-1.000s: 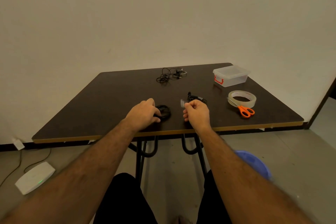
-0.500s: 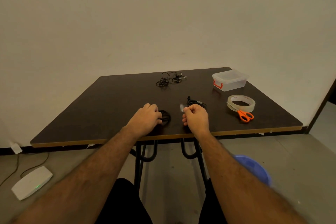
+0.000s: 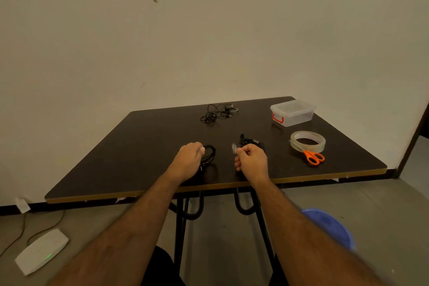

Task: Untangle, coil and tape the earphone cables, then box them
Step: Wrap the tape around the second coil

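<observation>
My left hand [image 3: 188, 161] grips a coiled black earphone cable [image 3: 209, 153] on the dark table [image 3: 139, 146], near its front edge. My right hand [image 3: 251, 160] pinches a small clear piece of tape [image 3: 234, 147] between thumb and forefinger, just right of the coil. Behind my right hand lies another bundled black earphone [image 3: 249, 140]. A tangled black earphone cable [image 3: 217, 112] lies at the table's far middle. A clear plastic box [image 3: 293, 112] with a lid and red latch stands at the far right.
A roll of clear tape [image 3: 307, 141] lies at the right with orange-handled scissors [image 3: 312, 157] leaning on it. On the floor are a white device [image 3: 41, 251] with a green light at the left and a blue tub [image 3: 329, 227] at the right.
The view has tilted upward, so the table sits lower in the frame. My left hand has closed further over the coil. My right hand keeps the tape piece beside it.
</observation>
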Available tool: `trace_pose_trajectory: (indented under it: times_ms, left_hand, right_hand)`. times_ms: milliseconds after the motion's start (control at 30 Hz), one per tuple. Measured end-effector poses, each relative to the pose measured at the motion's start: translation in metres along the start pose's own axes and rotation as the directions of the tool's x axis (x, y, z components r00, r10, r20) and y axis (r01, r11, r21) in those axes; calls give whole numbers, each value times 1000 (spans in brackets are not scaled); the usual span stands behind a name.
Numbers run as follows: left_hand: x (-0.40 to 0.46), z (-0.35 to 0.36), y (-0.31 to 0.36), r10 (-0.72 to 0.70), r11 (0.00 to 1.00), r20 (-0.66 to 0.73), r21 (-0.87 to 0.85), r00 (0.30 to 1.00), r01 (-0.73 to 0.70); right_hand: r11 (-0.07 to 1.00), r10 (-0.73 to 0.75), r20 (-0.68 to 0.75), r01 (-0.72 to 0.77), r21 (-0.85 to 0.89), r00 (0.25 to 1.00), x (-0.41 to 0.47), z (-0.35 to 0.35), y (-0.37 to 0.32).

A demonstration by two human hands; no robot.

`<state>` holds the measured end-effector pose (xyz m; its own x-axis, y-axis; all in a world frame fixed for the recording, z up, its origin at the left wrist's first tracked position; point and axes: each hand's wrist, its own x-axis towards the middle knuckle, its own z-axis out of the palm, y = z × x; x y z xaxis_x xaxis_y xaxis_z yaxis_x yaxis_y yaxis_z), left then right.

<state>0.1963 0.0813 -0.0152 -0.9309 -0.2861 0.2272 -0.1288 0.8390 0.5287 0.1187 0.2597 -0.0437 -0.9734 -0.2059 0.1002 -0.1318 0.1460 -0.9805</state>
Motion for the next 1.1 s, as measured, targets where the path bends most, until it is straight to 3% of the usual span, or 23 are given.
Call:
trace_pose_trajectory:
  times_ms: [133, 300, 567, 633, 733, 833, 900, 1000, 1100]
  left_hand:
    - [-6, -5, 4, -132, 944, -11, -307, 991, 123]
    - [-11, -7, 5, -202, 822, -8, -545, 979, 166]
    - [-20, -18, 20, -209, 512, 47, -846, 977, 151]
    - [-22, -21, 22, -193, 521, 40, -843, 980, 137]
    - [-26, -26, 27, -134, 611, 41, -783, 990, 115]
    - [-31, -32, 31, -98, 713, 64, -691, 993, 114]
    - [-33, -35, 35, -73, 753, 89, -648, 993, 114]
    - [-37, -37, 49, -31, 761, 115, -642, 993, 98]
    - [-44, -42, 70, 17, 756, 103, -653, 995, 54]
  right_hand:
    - [1000, 1, 9, -1, -2, 1000, -1, -2, -1]
    - [1000, -4, 7, 4, -8, 1000, -2, -2, -2]
    - [1000, 2, 11, -2, -1, 1000, -2, -1, -2]
    - [1000, -10, 10, 10, 5, 1000, -4, -1, -3]
    - [1000, -1, 34, 1, 14, 999, -4, -4, -5]
    - [982, 30, 34, -36, 187, 999, -8, -7, -19]
    - [963, -60, -18, 63, 261, 998, -11, -5, -41]
    - [945, -301, -16, 301, 128, 953, -19, 5, -86]
    - [894, -413, 106, 425, -145, 905, -28, 14, -115]
